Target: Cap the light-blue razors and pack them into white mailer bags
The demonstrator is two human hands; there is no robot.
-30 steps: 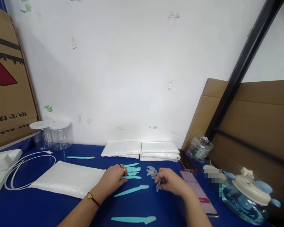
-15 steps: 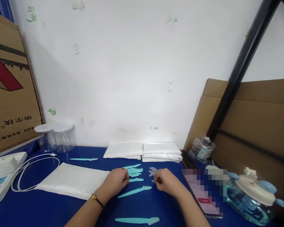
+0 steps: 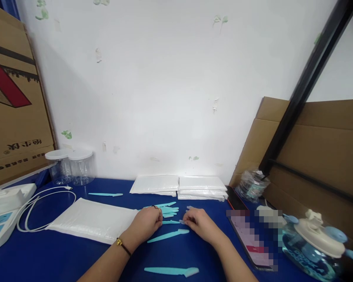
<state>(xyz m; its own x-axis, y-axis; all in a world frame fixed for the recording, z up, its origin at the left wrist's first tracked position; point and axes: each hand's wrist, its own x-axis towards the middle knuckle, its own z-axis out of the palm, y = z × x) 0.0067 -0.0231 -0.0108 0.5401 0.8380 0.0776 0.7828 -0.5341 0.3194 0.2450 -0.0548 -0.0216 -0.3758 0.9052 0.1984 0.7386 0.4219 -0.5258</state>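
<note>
My left hand (image 3: 148,221) is closed on the handle end of a teal razor-like stick (image 3: 170,222) lying level over the blue table. At that stick's other end, my right hand (image 3: 198,221) pinches a small translucent cap (image 3: 182,222). Several more teal sticks (image 3: 169,210) are heaped just behind my left hand. Nearer to me lie one slanted teal stick (image 3: 167,235) and another teal stick (image 3: 170,271) at the front. Part of the pile of clear caps (image 3: 189,207) shows behind my right fingers. A white padded packet (image 3: 94,221) lies left of my left hand.
White packets (image 3: 155,184) are stacked by the wall. Farther left are a lone teal stick (image 3: 106,194), a white cable (image 3: 25,215), a power strip (image 3: 8,219) and two lidded jars (image 3: 81,168). On the right are a phone (image 3: 250,239) and a blue-tinted bottle (image 3: 314,244).
My right hand has moved left from beside the clear caps, bringing a small cap to the end of the stick in my left hand. The camera view has shifted slightly.
</note>
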